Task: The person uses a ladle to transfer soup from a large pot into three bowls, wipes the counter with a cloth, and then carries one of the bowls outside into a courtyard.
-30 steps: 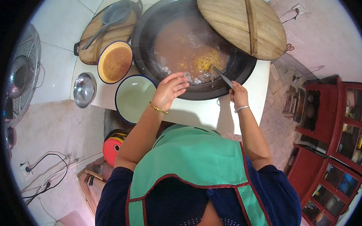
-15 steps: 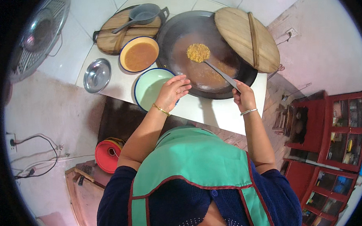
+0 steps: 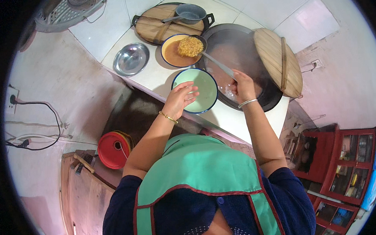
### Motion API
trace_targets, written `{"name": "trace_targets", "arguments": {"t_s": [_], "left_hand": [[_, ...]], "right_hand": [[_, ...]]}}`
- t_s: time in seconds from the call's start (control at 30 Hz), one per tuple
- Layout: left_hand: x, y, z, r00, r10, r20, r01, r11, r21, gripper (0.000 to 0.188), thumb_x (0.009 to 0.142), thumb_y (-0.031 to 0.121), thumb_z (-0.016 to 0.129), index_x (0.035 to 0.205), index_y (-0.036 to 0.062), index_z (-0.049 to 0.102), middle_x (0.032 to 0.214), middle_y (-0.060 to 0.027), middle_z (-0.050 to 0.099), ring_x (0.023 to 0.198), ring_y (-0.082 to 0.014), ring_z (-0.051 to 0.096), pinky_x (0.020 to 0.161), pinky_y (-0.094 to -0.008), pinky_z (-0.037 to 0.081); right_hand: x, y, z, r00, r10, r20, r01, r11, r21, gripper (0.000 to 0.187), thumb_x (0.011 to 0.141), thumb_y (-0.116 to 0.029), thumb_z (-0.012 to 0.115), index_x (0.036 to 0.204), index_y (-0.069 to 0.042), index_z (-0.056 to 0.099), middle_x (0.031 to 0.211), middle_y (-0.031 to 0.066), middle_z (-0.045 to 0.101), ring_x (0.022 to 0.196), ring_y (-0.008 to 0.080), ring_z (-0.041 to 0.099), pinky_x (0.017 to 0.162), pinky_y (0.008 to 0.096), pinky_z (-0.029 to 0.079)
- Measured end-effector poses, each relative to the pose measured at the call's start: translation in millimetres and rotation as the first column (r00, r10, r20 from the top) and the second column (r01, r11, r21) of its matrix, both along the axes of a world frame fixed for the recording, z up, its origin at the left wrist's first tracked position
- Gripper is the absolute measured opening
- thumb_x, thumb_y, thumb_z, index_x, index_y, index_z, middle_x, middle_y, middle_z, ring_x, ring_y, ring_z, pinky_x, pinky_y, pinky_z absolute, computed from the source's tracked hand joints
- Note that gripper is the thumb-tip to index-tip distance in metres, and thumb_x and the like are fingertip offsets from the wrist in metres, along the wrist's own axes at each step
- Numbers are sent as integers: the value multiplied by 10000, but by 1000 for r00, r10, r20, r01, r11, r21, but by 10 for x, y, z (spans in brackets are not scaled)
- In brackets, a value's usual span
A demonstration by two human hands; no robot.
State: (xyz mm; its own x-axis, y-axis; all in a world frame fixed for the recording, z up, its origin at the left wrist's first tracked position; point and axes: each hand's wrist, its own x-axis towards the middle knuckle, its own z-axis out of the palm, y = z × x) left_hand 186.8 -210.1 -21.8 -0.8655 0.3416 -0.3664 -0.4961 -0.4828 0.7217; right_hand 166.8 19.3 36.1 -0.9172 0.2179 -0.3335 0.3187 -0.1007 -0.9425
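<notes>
My right hand is closed round the grey handle of a ladle, which is heaped with wet yellow grains. Its head hangs over an enamel bowl of brown liquid with a yellow inside and dark blue rim. Whether the head has holes is hidden. Below my right hand is a large dark wok of steaming brownish liquid. My left hand is open, fingers stretched and slightly bent, over the left side of a pale green enamel bowl with a blue rim. Nothing is in it.
A round wooden lid leans over the wok's right side. Behind the bowls, a grey saucepan sits on another wooden lid. A shiny metal basin stands at the counter's left. A red bucket is on the floor.
My right hand has carried the grain-filled ladle left, from over the wok to over the bowl of brown liquid. The view has shifted; my left hand stays open near the green bowl.
</notes>
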Motion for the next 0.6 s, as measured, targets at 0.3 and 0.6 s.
{"name": "trace_targets", "arguments": {"t_s": [0.3, 0.6], "left_hand": [[-132, 261, -36, 999, -30, 46, 31, 999, -31, 320, 897, 150, 504, 1185, 15, 474, 1085, -114, 578, 989, -213, 585, 837, -305, 473], [-321, 1057, -116, 986, -136, 99, 145, 986, -81, 325, 903, 158, 497, 1195, 17, 478, 1092, -119, 573, 989, -210, 583, 850, -320, 470]], "right_hand": [[119, 342, -346, 798, 405, -446, 287, 395, 873, 316, 844, -95, 526, 1159, -71, 539, 905, 193, 623, 781, 371, 599, 683, 423, 488], [416, 1797, -1160, 992, -70, -105, 124, 376, 918, 308, 875, -157, 486, 1155, -43, 541, 940, 239, 614, 849, 392, 596, 739, 433, 478]]}}
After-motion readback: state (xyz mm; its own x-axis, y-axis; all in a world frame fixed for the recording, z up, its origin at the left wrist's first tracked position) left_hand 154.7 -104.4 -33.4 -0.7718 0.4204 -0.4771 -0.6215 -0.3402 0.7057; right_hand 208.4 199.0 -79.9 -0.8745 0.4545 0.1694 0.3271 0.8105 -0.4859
